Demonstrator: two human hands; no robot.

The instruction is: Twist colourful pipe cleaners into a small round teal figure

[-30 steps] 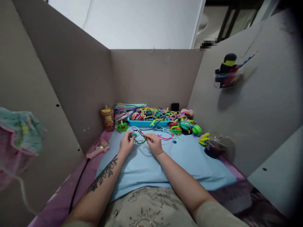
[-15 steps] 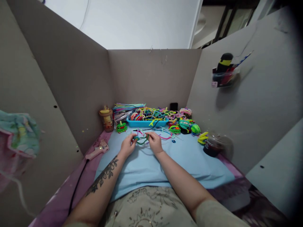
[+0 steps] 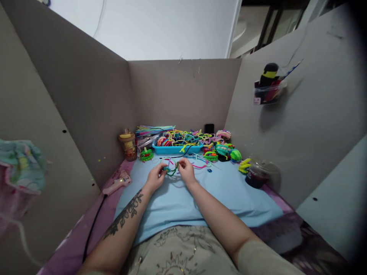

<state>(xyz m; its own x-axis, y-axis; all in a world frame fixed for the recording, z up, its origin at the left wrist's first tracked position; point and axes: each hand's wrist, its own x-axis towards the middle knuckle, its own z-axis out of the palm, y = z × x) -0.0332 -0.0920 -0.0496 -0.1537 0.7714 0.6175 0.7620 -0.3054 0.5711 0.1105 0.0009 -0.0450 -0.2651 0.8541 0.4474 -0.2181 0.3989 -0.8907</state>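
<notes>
My left hand pinches a small blue-teal coiled piece made of pipe cleaner. From it a dark green pipe cleaner curves across to my right hand, whose fingertips are closed on its far part. Both hands are held over a light blue cloth. Just beyond the fingers lie loose pink, purple and pale pipe cleaners. A small dark blue oval piece rests on the cloth right of my right hand.
A blue tray heaped with pipe cleaners stands at the back. Several finished pipe-cleaner pieces sit right of it, a green one left. A pink glue gun, a tumbler and a dark cup flank the cloth.
My right hand has shifted very slightly, and the green strand between the hands now bends upward toward its fingertips. The whole view has drifted a little.
</notes>
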